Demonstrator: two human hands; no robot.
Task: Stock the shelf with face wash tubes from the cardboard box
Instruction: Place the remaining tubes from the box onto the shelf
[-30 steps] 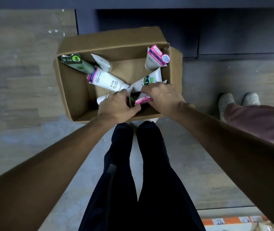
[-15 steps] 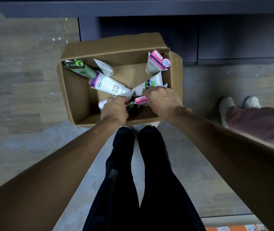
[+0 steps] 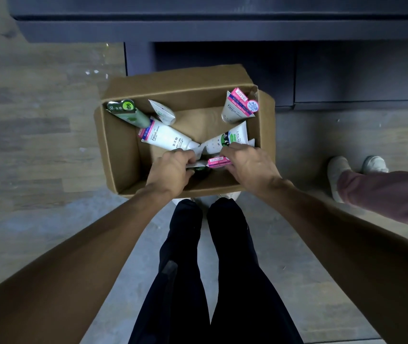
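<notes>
An open cardboard box point(image 3: 118, 155) stands on the floor in front of my feet, with several face wash tubes lying loose inside. Both hands reach into its near end. My right hand point(image 3: 250, 167) is closed on a tube with a pink crimped end point(image 3: 219, 162). Curled around the end of another tube point(image 3: 194, 165), mostly hidden under its fingers, is my left hand point(image 3: 173, 170). A white tube with a pink band point(image 3: 168, 137), a green tube point(image 3: 128, 114), a white tube with a green label point(image 3: 225, 141) and a pink-topped tube point(image 3: 239, 109) lie further in.
The dark shelf unit point(image 3: 222, 28) rises just behind the box, its low edge overhanging. Another person's legs in maroon trousers point(image 3: 384, 194) and pale shoes point(image 3: 334, 172) stand close at the right. Wood-pattern floor lies to the left of the box.
The view has dropped so the box sits lower and the shelf edge shows more. My left hand's fingers have curled tighter on the tube end; my right hand keeps its hold on the pink-ended tube.
</notes>
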